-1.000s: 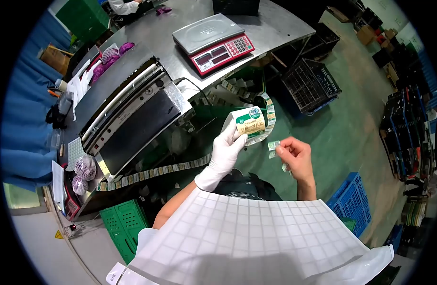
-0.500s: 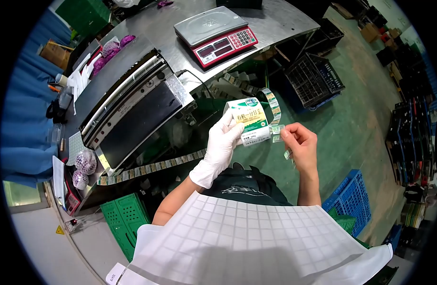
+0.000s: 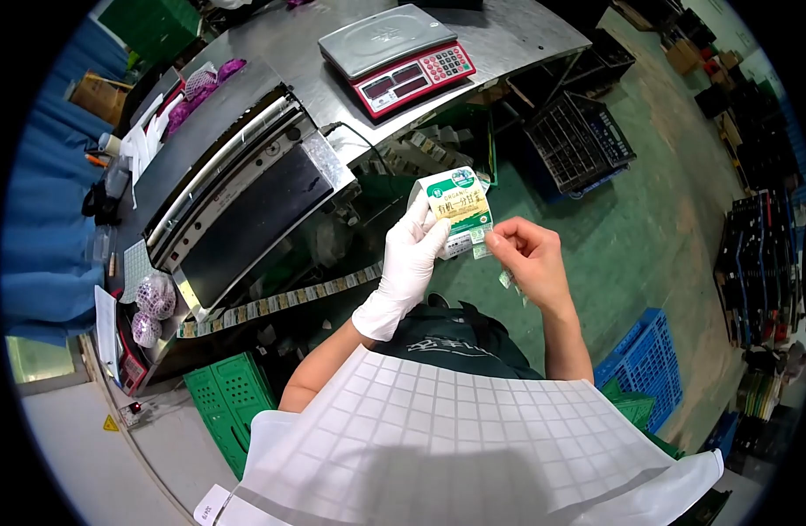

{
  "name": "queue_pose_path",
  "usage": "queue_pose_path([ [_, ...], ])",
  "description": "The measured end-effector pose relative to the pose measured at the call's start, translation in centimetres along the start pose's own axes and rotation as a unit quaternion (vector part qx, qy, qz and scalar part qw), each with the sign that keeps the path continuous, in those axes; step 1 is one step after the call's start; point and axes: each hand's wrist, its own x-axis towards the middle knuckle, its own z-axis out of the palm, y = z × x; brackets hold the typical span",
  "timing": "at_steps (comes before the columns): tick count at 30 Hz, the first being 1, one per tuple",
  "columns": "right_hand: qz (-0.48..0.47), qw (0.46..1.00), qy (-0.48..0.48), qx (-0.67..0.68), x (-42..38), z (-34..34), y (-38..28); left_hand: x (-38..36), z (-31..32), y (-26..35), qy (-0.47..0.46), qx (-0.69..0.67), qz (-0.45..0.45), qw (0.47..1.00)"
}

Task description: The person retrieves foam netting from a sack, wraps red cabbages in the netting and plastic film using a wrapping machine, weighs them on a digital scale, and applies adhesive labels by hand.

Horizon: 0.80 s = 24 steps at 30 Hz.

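My left hand [image 3: 411, 255], in a white glove, grips a green, white and yellow printed packaging label [image 3: 456, 207] by its left side, thumb across the front. The printed face is turned up toward me. At the lower right edge of the label, my bare right hand [image 3: 532, 263] has thumb and forefinger pinched on a strip of small green stickers [image 3: 480, 242]. More of this strip [image 3: 506, 280] dangles below the fingers. The other right-hand fingers are curled in.
A red-and-silver scale [image 3: 394, 61] stands on the metal table [image 3: 525, 31]. Left of me is a black machine [image 3: 254, 197], with a long label strip [image 3: 284, 301] below it. Around me are a green crate [image 3: 232, 408], a blue crate [image 3: 644, 364] and a black crate [image 3: 576, 145].
My right hand has moved left, bringing the small stickers up to the printed label's lower right edge. The curling sticker strip seen behind the label earlier is mostly out of sight.
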Motion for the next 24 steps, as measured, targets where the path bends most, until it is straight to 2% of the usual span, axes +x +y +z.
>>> queue_pose_path([
  [20, 0.002, 1.0, 0.008, -0.023, 1.6, 1.1, 0.7, -0.1, 0.1, 0.2, 0.005, 0.013, 0.027, 1.0],
  [24, 0.0, 0.995, 0.034, -0.09, 2.0, 1.3, 0.5, 0.0, 0.2, -0.2, -0.002, 0.033, 0.051, 0.998],
])
